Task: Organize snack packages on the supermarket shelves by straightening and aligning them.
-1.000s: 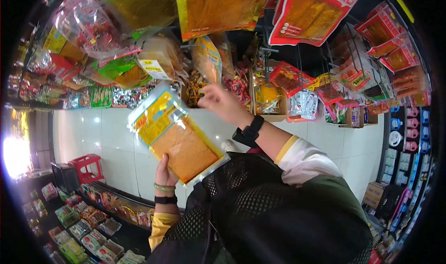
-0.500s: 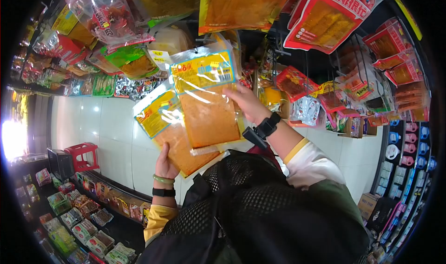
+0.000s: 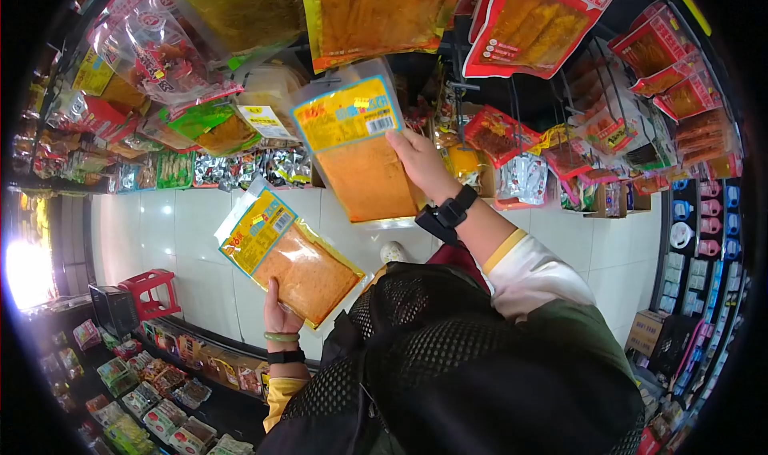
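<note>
The upper snack packet (image 3: 358,147) is pinched by its right edge in the right hand (image 3: 418,165), up in front of the hanging packets (image 3: 376,11). Its long axis runs nearly up and down, with the yellow label end topmost. The lower snack packet (image 3: 292,256) is gripped at its bottom edge by the left hand (image 3: 278,317) and slants, label end to the upper left. Both are held by their margins and apart from each other, seemingly so each printed face stays uncovered and toward the person.
</note>
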A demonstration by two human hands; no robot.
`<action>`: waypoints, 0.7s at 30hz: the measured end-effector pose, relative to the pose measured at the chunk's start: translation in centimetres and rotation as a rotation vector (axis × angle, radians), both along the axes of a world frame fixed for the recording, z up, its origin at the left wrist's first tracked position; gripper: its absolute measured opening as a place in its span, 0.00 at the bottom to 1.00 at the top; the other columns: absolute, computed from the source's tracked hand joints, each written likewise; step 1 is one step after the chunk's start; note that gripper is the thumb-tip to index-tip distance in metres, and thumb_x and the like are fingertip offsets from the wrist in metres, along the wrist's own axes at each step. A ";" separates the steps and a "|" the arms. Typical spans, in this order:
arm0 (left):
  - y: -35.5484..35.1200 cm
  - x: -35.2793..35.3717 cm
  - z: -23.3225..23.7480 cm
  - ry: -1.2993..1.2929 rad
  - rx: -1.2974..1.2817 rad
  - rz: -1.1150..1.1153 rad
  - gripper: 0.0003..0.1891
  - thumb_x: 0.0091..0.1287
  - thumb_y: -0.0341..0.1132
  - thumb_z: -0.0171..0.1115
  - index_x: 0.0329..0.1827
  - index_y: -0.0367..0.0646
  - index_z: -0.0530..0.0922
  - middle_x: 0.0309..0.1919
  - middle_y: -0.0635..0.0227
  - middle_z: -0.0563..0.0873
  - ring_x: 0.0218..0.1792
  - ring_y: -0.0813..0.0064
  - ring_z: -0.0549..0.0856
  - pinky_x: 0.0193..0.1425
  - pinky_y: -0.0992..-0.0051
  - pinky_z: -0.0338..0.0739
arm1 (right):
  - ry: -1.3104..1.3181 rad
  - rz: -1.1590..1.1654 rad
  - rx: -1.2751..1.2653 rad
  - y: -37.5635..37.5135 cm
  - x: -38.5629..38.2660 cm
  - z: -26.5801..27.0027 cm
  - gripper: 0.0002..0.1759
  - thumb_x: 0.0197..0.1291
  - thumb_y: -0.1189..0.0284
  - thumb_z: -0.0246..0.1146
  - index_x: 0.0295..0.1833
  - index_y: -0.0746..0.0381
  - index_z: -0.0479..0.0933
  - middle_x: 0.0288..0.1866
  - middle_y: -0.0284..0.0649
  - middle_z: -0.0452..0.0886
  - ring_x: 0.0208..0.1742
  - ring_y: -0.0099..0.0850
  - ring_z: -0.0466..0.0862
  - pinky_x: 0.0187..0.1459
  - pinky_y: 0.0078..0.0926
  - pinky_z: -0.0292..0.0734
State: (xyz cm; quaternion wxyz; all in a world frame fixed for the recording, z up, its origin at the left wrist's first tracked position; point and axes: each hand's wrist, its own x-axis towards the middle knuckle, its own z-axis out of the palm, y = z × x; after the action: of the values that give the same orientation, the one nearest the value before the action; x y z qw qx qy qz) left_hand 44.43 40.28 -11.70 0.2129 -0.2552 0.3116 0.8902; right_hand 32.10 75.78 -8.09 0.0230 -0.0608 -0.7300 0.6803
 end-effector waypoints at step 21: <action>1.2 -0.3 0.4 0.006 -0.017 -0.056 0.29 0.69 0.49 0.47 0.67 0.40 0.59 0.64 0.58 0.68 0.63 0.57 0.68 0.67 0.55 0.60 | -0.024 -0.200 0.055 -3.2 -0.8 1.0 0.22 0.67 0.58 0.49 0.45 0.68 0.74 0.34 0.48 0.79 0.38 0.39 0.78 0.41 0.33 0.70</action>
State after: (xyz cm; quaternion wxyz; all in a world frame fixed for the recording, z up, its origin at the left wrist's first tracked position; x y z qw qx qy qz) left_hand 44.11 41.43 -11.27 0.2348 -0.2455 0.3270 0.8818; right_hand 31.28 72.60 -7.04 0.0839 -0.1409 -0.7391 0.6534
